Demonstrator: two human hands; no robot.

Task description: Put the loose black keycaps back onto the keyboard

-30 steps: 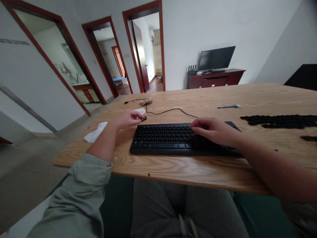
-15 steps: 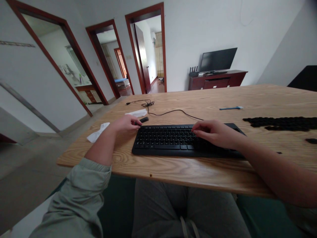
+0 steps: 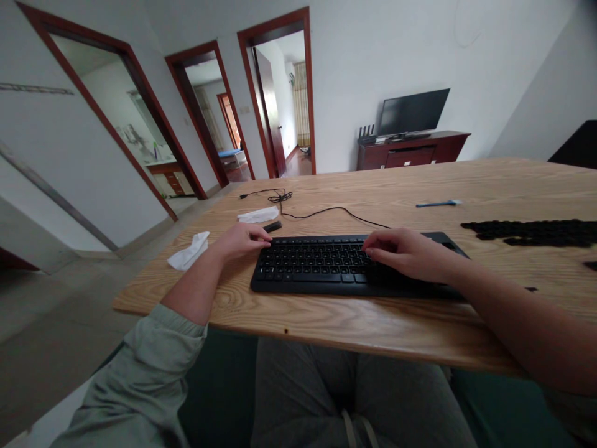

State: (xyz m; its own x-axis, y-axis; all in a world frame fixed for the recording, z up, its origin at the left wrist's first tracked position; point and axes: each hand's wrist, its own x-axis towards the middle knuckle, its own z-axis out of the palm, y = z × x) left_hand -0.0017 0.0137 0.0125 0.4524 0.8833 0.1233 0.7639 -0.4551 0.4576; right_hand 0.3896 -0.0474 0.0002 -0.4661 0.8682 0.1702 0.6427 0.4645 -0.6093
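Observation:
A black keyboard [image 3: 321, 264] lies on the wooden table [image 3: 354, 317] in front of me, its cable running off to the back left. My left hand [image 3: 242, 239] rests at the keyboard's left end, fingers curled, fingertips touching its top left corner. A small black piece [image 3: 273, 226] lies just behind that hand, apart from it. My right hand [image 3: 405, 252] lies palm down over the right half of the keys, fingers bent and loosely spread.
Two crumpled white tissues [image 3: 189, 251] [image 3: 257, 215] lie at the left. Rows of loose black keycaps [image 3: 532, 231] cover the right side. A blue tool [image 3: 437, 203] lies farther back. The cable coil [image 3: 278, 197] sits at the back left.
My left hand set the small black piece down on the table and moved toward me, to the keyboard's left end. The right hand stayed on the keys.

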